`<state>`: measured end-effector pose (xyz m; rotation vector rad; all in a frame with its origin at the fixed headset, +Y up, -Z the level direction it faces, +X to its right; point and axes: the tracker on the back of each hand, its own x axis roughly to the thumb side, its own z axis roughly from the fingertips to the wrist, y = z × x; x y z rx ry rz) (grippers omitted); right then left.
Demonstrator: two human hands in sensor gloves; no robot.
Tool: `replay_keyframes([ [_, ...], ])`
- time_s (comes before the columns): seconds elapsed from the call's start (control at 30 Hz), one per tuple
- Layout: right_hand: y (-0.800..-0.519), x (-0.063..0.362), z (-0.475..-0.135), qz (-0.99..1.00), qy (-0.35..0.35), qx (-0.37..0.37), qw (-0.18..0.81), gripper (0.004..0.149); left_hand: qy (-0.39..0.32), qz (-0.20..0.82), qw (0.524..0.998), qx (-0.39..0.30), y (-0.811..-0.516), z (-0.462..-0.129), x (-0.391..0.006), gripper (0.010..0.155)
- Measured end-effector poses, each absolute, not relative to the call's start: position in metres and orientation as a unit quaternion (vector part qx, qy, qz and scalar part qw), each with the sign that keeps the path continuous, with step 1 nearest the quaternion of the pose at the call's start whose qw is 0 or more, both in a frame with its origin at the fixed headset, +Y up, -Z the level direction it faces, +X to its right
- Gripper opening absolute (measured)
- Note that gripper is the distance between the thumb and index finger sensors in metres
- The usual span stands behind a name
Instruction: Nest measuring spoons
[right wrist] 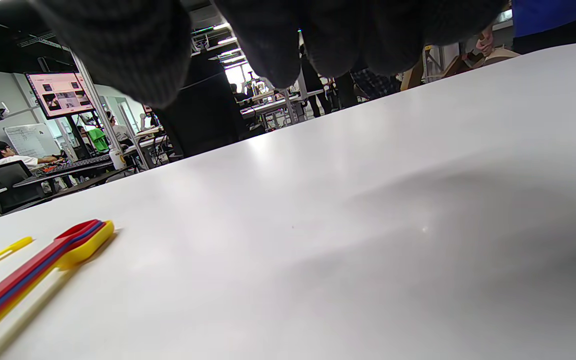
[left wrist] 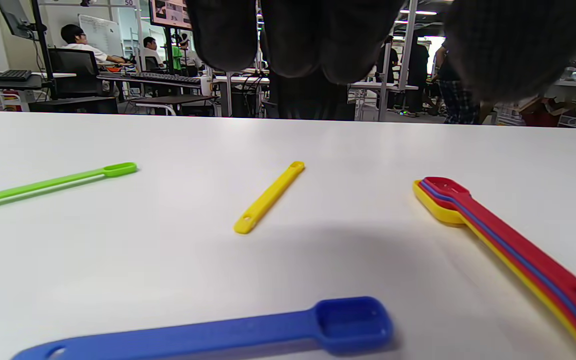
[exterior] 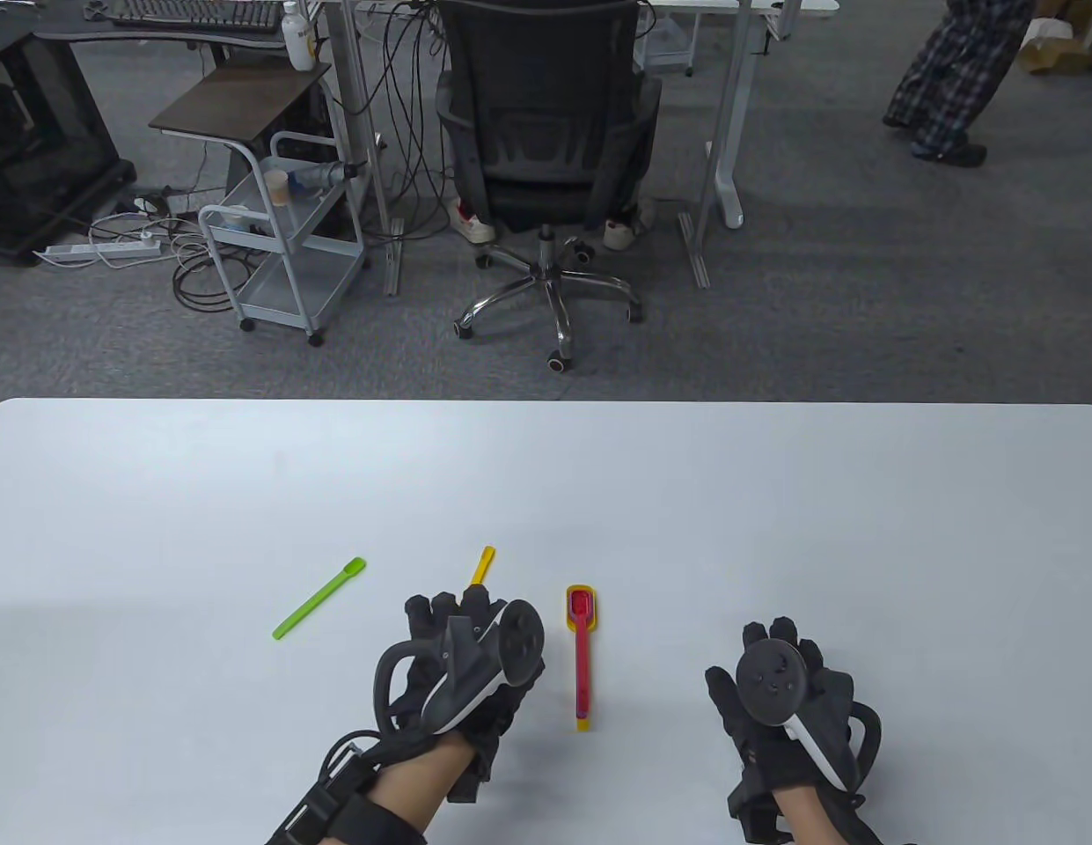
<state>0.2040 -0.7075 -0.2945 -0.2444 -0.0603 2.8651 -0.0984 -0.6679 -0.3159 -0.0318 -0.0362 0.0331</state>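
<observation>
A nested stack of spoons (exterior: 582, 656), red on top with blue and yellow under it, lies at centre; it also shows in the left wrist view (left wrist: 508, 250) and the right wrist view (right wrist: 33, 272). A thin yellow spoon (exterior: 482, 564) lies just beyond my left hand (exterior: 458, 651). A green spoon (exterior: 319, 598) lies further left. A blue spoon (left wrist: 268, 330) lies on the table under my left hand, hidden in the table view. My left fingers (left wrist: 293, 35) hang above it and hold nothing. My right hand (exterior: 779, 678) is over the table to the right of the stack, holding nothing.
The white table (exterior: 774, 510) ends at its far edge (exterior: 546, 402). Beyond it stand an office chair (exterior: 546, 158) and a wheeled cart (exterior: 282, 238) on the carpet.
</observation>
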Motion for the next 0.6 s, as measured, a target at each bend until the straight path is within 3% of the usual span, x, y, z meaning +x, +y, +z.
replay_keyframes([
  [0.6, -0.707, 0.204, -0.295, 0.988, -0.02, -0.083, 0.131, 0.071, -0.07, -0.013, 0.996, -0.049, -0.705, -0.311, -0.163, 0.07],
])
